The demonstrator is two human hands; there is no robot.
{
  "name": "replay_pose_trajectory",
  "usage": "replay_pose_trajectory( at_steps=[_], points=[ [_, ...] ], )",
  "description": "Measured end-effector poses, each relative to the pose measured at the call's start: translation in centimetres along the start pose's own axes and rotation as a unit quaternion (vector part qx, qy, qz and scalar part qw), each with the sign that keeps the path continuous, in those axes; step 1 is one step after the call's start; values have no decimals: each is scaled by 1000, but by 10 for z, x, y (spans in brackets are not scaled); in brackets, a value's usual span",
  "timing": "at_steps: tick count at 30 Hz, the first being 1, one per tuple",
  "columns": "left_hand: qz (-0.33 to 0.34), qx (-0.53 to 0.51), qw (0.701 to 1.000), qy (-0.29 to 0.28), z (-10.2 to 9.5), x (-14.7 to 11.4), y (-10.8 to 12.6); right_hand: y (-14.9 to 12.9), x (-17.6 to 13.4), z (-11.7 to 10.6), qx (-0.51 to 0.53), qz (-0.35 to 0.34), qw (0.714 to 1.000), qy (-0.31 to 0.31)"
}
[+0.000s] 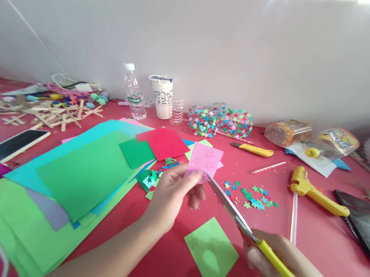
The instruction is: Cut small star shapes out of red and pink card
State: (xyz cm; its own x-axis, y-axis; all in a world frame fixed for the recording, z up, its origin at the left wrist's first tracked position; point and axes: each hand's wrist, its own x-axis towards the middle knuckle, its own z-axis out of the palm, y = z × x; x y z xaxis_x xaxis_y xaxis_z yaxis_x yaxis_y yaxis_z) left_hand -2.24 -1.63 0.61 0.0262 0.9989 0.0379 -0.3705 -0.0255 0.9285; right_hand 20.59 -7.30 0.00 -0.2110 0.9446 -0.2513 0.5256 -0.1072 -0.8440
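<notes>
Between the thumb and fingers of my left hand (174, 192) is a square of pink paper (207, 157) with stars drawn on it. My right hand (271, 256) is wrapped round yellow-handled scissors (233, 211), whose blade tips reach the lower edge of the pink paper. Below them on the red table lies a light green paper square (213, 252) with faint star outlines. Small cut paper stars (255, 196) in green and blue are scattered to the right of the pink paper. Part of my right fingers is hidden behind the scissors.
Coloured paper sheets (80, 169) spread over the left, with a phone (11, 146) and wooden sticks (60, 116) beyond. A water bottle (134, 92), a white cup (163, 98) and star-covered bottles (204, 120) stand behind. A yellow utility knife (255, 150) and a glue gun (315, 191) lie right.
</notes>
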Motion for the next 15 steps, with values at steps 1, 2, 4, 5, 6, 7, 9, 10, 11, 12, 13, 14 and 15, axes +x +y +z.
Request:
replay_pose_trajectory(
  at_steps=[1,2,4,5,6,7,9,10,11,12,13,14,15],
  points=[
    [0,1,1000,0,0,0,0,-2,0,1,-4,5,1000,-1],
    [-1,3,1000,0,0,0,0,-3,-1,1,-9,12,1000,-4],
    [-2,6,1000,2,-1,1,0,-8,0,1,-18,27,999,-16],
    [-2,6,1000,2,-1,1,0,-11,0,1,-18,36,999,-24],
    [-3,5,1000,2,-1,1,0,-13,0,0,-15,45,998,-32],
    [-4,2,1000,2,-1,1,0,-16,1,0,-12,52,998,-38],
    [-4,-5,1000,1,-1,1,0,-19,1,-2,-4,60,997,-45],
    [-4,-9,1000,1,0,1,0,-19,2,-3,1,61,997,-50],
    [-4,-12,1000,0,0,1,0,-19,2,-4,7,63,996,-58],
    [-6,-14,1000,-3,0,0,0,-18,1,-6,15,66,995,-72],
    [-8,-14,1000,-6,1,0,-1,-16,1,-7,23,68,993,-90],
    [-10,-13,1000,-10,2,-1,-1,-13,0,-9,29,69,991,-108],
    [-13,-11,1000,-12,2,-2,-1,-10,0,-10,34,66,990,-123]
  ],
)
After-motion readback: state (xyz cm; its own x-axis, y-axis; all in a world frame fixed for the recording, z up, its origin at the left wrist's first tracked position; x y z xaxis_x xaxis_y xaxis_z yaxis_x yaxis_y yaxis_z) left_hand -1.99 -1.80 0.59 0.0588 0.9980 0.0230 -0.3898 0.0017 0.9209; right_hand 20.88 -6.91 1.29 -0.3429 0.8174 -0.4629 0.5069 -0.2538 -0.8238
